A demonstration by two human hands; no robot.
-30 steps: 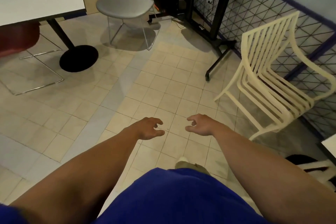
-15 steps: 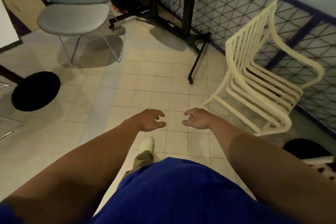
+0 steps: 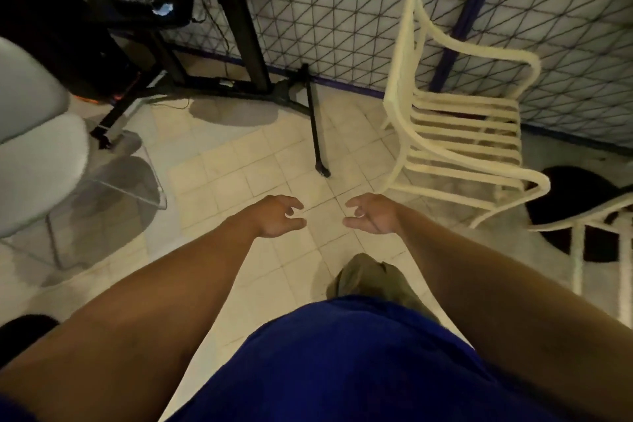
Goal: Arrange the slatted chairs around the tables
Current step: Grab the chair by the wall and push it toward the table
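Note:
A cream slatted chair (image 3: 459, 134) stands on the tiled floor at the right, its back toward the left and one side against a mesh fence. Part of a second cream slatted chair (image 3: 582, 236) shows at the right edge. My left hand (image 3: 279, 216) and my right hand (image 3: 371, 214) hang out in front of me over the floor, fingers loosely curled, holding nothing. My right hand is a short way left of the near chair's front leg and does not touch it.
A grey shell chair (image 3: 37, 161) on a wire frame stands at the left. A black stand (image 3: 239, 44) with long feet and cables sits at the back. A black round table base (image 3: 579, 195) lies behind the slatted chair. The mesh fence (image 3: 342, 17) runs along the back.
The view has swung to the right and closer: the slatted chair now sits nearer the centre-right, the grey chair has slid to the left edge, and the white table has left view. Both hands stay empty.

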